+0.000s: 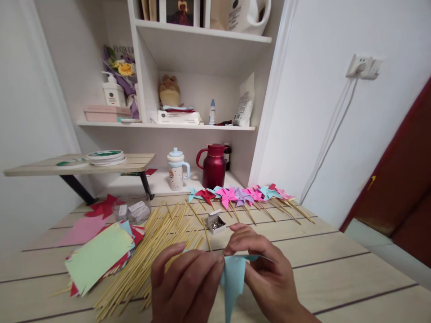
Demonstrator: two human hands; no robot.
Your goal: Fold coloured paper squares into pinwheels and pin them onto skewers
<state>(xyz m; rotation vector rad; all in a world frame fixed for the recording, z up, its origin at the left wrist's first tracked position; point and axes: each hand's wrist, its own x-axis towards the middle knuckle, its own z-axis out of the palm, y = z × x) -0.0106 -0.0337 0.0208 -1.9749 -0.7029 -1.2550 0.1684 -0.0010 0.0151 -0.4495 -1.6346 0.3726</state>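
As both hands meet just in front of the small white box (218,230), the left hand (188,282) has its fingers curled nearly closed, tips pinching the edge of a light blue paper (235,276). The paper hangs between the hands, on the near side of that box, one pointed flap drooping. It looks feather-light and bendy, quick to crease or tear at a narrow point, so I'd hold it by the gathered part up top and leave the flap alone. The right hand (266,264) is half open and arched, thumb under the sheet, forefinger near the pinch (whether a pin sits between those fingertips, I can't tell from here).

Around them, well left of the box, lies a messy paper stack topped by a pale green sheet (99,258). Between that and the box sprawl bamboo sticks (148,251), some running behind the left hand, where a knuckle could nudge them. The box itself, lid up and full of metal pins (217,223), stands close beyond the fingers, easily tipped. Behind it and off to its right runs a row of pinwheels (227,194), clear of the hands.
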